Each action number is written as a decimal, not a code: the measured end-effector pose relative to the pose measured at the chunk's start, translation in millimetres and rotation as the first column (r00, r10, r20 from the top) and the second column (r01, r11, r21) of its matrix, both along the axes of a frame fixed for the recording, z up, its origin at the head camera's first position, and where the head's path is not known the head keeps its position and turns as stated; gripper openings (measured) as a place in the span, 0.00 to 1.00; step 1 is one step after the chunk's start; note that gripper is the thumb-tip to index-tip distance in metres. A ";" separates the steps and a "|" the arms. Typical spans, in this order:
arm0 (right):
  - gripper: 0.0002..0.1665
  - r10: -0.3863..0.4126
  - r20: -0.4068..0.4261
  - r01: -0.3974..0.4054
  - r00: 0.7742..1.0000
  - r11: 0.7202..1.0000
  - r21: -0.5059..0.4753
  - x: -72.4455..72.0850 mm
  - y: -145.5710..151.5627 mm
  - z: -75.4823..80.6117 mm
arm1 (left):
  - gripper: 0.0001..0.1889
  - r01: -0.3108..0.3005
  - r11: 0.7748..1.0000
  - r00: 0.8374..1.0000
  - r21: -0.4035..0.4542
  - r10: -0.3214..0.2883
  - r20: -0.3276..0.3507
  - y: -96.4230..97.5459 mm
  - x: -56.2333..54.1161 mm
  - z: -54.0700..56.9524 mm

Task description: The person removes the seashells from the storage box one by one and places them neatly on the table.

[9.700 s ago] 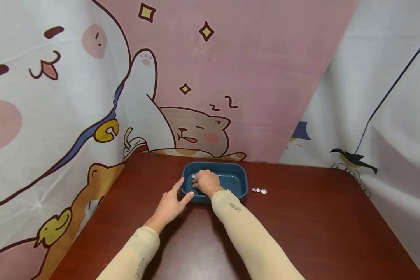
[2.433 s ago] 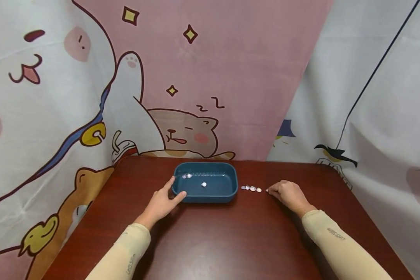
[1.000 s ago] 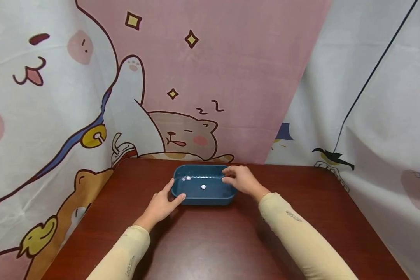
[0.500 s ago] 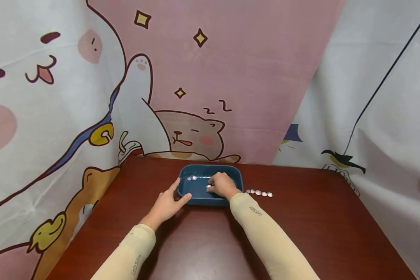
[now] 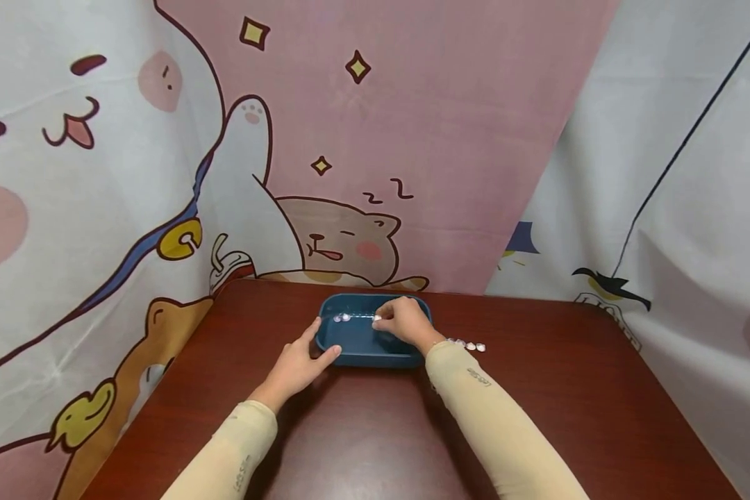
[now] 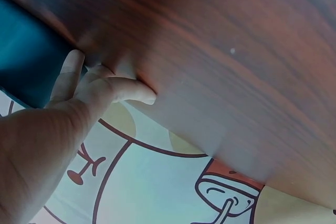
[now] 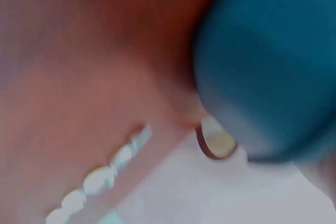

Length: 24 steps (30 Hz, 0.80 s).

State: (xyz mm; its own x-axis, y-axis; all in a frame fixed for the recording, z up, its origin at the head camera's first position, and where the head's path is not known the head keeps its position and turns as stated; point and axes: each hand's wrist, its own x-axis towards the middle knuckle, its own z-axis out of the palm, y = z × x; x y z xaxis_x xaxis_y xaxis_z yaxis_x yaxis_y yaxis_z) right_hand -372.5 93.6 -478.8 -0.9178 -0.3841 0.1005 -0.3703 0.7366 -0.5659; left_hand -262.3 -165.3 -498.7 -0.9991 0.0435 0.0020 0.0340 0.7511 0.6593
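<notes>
Two pale shells [image 5: 346, 317] lie at the upper left inside a blue tray [image 5: 369, 360], at the centre of the head view. The right hand [image 5: 407, 323] pinches another shell [image 5: 377, 318] over the tray's middle. The left hand [image 5: 296, 364], fingers straight and spread, touches the tray's left end. Five shells [image 7: 98, 181] form a row on the brown table [image 5: 362, 430], just right of the tray, seen at lower left in the right wrist view. Patterned cloth [image 5: 450, 139] fills the upper frame.

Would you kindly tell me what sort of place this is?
Probably an indoor work corner, screened off: cartoon-printed hangings rise behind and beside a reddish-brown table holding a blue tray.
</notes>
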 end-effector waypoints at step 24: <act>0.17 -0.156 0.040 0.152 0.987 0.984 0.094 24.6 235.5 -29.2 | 0.49 0.018 1.000 1.000 -0.013 -0.018 -0.022 -0.7 -0.3 0.1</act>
